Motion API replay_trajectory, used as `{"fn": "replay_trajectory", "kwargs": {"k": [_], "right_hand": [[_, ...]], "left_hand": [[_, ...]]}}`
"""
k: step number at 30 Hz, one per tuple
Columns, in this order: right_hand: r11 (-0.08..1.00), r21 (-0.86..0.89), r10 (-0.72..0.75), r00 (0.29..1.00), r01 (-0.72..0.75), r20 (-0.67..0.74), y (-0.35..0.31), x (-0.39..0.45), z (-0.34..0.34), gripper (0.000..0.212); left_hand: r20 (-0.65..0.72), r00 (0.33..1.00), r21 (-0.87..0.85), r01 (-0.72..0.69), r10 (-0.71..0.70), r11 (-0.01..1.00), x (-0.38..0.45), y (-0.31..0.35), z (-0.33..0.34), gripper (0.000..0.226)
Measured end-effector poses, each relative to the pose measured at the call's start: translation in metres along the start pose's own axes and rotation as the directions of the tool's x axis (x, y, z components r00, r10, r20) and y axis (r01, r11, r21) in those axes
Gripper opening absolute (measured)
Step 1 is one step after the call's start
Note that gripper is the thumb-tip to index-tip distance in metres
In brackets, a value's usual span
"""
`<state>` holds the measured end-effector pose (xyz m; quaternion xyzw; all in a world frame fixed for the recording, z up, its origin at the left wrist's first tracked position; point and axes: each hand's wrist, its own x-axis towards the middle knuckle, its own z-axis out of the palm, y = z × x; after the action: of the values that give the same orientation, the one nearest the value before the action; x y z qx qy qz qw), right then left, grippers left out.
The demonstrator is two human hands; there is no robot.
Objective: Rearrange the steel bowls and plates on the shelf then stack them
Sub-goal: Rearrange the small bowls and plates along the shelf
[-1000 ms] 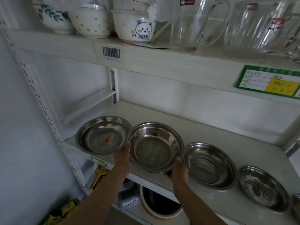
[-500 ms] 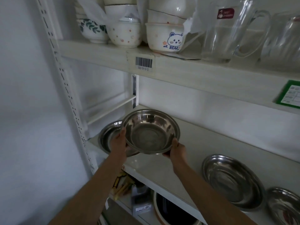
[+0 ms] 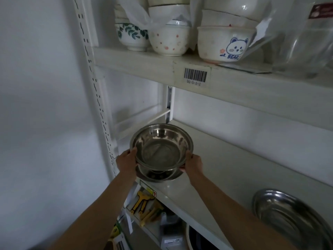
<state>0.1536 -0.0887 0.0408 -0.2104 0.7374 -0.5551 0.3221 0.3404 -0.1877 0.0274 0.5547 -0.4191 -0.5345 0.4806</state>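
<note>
Holding the steel bowl from two sides, the person kept it just above a steel plate that lay at the left end of the middle shelf. The shelf was the largest thing in view, a pale board on a white slotted upright. It carried the steel ware in a row, so I judge the left end was chosen as the place for the stack. A second steel plate rested well apart at the right, probably waiting for its turn.

The bowl was level, with its mouth up, and this fits with lowering it straight into the plate below. I could not tell if the two already touched. The left hand gripped the left rim with curled fingers, and the right hand gripped the right rim in the same way; such a hold keeps a wide, smooth bowl from tipping.

On the upper shelf stood ceramic bowls, one with green leaves, one with pink dots, and one with a blue bear face and the word "BEAR". A barcode label on the shelf edge seemed to read "U2-5-1-2". The small label under the plate was not readable.
</note>
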Motion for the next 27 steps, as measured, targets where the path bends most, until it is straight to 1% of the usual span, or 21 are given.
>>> {"fn": "replay_trajectory", "kwargs": {"k": [1, 2, 4, 7, 10, 13, 19, 27], "right_hand": [[0.999, -0.039, -0.009, 1.000, 0.008, -0.013, 0.003, 0.002, 0.003, 0.041], [0.997, -0.075, -0.015, 1.000, 0.013, -0.024, 0.009, 0.007, 0.006, 0.042], [0.991, -0.132, -0.024, 0.999, 0.018, -0.043, 0.021, 0.016, 0.011, 0.041], [0.972, -0.232, -0.044, 0.998, 0.031, -0.053, 0.028, 0.021, 0.017, 0.037], [0.952, -0.302, -0.085, 0.994, 0.059, -0.074, 0.024, 0.015, 0.019, 0.029], [0.940, -0.337, -0.085, 0.993, 0.052, -0.082, 0.026, 0.019, 0.022, 0.024], [0.906, -0.421, -0.110, 0.986, 0.049, -0.122, 0.037, 0.027, 0.027, 0.030], [0.904, -0.423, -0.151, 0.975, 0.069, -0.162, 0.048, 0.028, 0.031, 0.024]], "left_hand": [[-0.045, 0.999, 0.036, -0.021, 0.023, 0.999, 0.004, -0.005, -0.001, 0.021], [-0.067, 0.998, 0.037, -0.013, 0.016, 0.999, 0.006, -0.009, -0.003, 0.021], [-0.084, 0.996, 0.041, 0.005, -0.002, 0.999, 0.010, -0.018, -0.005, 0.026], [-0.102, 0.995, -0.002, 0.023, -0.023, 1.000, 0.011, -0.022, -0.008, 0.016], [-0.122, 0.992, 0.062, -0.015, 0.023, 0.998, 0.010, -0.025, -0.008, 0.012], [-0.128, 0.991, 0.129, -0.028, 0.044, 0.991, 0.013, -0.033, -0.009, 0.018], [-0.175, 0.984, 0.133, -0.014, 0.038, 0.991, 0.014, -0.048, -0.005, 0.028], [-0.210, 0.973, 0.155, -0.062, 0.094, 0.986, 0.020, -0.055, 0.000, 0.023]]}}
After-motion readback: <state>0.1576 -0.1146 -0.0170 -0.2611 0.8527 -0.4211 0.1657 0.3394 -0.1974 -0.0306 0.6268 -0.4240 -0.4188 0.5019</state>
